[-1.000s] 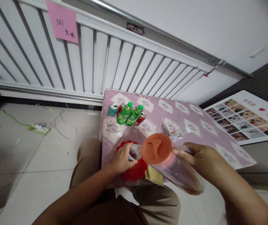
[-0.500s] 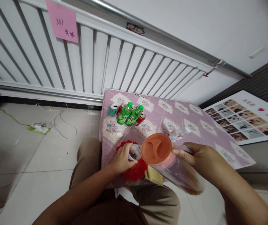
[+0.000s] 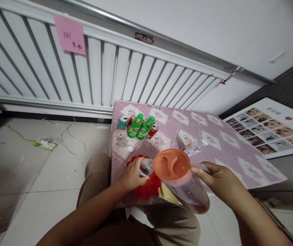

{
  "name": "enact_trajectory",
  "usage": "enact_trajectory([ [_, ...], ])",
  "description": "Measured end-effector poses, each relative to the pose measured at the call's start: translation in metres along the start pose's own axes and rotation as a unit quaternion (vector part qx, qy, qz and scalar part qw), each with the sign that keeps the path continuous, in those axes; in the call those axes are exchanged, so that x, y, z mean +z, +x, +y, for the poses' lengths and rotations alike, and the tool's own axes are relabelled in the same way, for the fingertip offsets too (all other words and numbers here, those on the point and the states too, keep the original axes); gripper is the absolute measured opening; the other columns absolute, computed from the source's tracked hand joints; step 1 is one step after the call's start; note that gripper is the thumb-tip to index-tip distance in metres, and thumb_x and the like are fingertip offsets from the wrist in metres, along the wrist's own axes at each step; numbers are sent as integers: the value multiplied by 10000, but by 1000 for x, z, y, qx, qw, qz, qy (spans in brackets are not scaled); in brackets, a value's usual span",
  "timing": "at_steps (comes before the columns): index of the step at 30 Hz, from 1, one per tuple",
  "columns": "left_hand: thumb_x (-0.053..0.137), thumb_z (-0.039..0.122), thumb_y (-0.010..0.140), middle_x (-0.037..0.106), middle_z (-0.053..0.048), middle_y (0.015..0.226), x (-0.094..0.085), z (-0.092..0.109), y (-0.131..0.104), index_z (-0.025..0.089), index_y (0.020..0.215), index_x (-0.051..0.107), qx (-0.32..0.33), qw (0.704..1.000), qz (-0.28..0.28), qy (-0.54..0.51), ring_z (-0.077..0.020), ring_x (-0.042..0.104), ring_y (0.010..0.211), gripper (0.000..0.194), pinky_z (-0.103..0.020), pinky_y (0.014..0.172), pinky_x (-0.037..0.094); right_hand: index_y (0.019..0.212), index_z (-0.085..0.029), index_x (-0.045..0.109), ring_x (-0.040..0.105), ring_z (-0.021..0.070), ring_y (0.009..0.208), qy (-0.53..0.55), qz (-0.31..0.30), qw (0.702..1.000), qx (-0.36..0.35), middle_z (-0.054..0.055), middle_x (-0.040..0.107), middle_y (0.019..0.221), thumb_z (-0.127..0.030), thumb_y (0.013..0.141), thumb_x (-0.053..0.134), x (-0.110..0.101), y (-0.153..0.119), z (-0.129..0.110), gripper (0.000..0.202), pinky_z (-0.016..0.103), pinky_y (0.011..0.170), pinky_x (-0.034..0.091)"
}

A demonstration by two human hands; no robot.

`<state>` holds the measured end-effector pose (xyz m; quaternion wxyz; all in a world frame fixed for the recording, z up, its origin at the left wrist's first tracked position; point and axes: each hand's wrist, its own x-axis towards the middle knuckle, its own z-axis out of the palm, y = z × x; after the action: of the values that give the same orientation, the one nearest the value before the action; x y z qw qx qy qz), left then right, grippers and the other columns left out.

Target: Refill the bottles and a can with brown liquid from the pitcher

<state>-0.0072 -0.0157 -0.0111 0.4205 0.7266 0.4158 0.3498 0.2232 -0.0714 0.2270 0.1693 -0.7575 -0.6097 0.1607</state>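
Note:
My right hand (image 3: 219,176) grips a clear pitcher (image 3: 191,194) by its handle, the thumb against the rim of its orange lid (image 3: 172,164). The pitcher is tilted, lid end to the left, with a little brownish liquid near its base. My left hand (image 3: 133,176) is closed around a clear cup (image 3: 146,167), whose mouth is right beside the lid. Whether lid and cup touch, I cannot tell. Under the cup lies a red scalloped mat (image 3: 146,192), with a folded yellow cloth (image 3: 167,194) to its right.
Two green bottles (image 3: 140,128) stand with a teal can (image 3: 122,123) and red cans (image 3: 152,132) at the back of the cloth-covered table (image 3: 161,143). A clear bottle (image 3: 194,147) lies behind the pitcher, and a white cap (image 3: 130,149) behind my left hand. A radiator (image 3: 136,71) borders the table.
The pitcher's base has swung left and the pitcher is less tilted. My left hand and the cup have stayed nearly in place. The camera view has shifted slightly.

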Motion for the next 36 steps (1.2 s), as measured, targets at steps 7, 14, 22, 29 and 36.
enact_trajectory([
  [7, 824, 150, 720, 597, -145, 1456, 0, 1, -2, 238, 1460, 427, -6, 1000, 13, -9, -333, 577, 1374, 843, -538, 1174, 452, 556, -218, 607, 479, 144, 520, 97, 12, 995, 1, -19, 527, 519, -796, 735, 700, 12, -13, 24, 613, 254, 476, 404],
  [14, 817, 167, 733, 581, -153, 1474, 1, -2, -2, 225, 1460, 427, 6, 1000, 11, -28, -327, 551, 1404, 827, -539, 1202, 417, 602, -212, 628, 480, 150, 569, 168, 39, 985, 27, -20, 540, 568, -722, 789, 698, 29, -26, 35, 548, 257, 533, 403],
  [22, 816, 198, 729, 564, -186, 1495, -2, 1, -2, 192, 1467, 421, -2, 1000, 2, -19, -344, 547, 1411, 838, -555, 1198, 424, 549, -224, 518, 383, 125, 531, 195, 87, 977, 28, -52, 411, 517, -655, 789, 692, 40, -30, 39, 523, 251, 502, 331],
  [29, 825, 199, 726, 587, -160, 1469, -5, 7, -2, 217, 1462, 440, -5, 1000, 5, -23, -331, 583, 1370, 831, -542, 1181, 444, 548, -222, 549, 441, 144, 560, 234, 167, 956, 55, -34, 469, 538, -595, 756, 721, 53, -36, 39, 461, 264, 541, 366],
  [36, 822, 177, 712, 592, -167, 1462, -4, 5, -3, 205, 1457, 445, -12, 1000, 3, -24, -342, 571, 1386, 835, -551, 1193, 430, 561, -212, 627, 387, 130, 513, 297, 218, 927, 75, -35, 461, 503, -635, 705, 758, 47, -39, 52, 465, 263, 492, 337],
])
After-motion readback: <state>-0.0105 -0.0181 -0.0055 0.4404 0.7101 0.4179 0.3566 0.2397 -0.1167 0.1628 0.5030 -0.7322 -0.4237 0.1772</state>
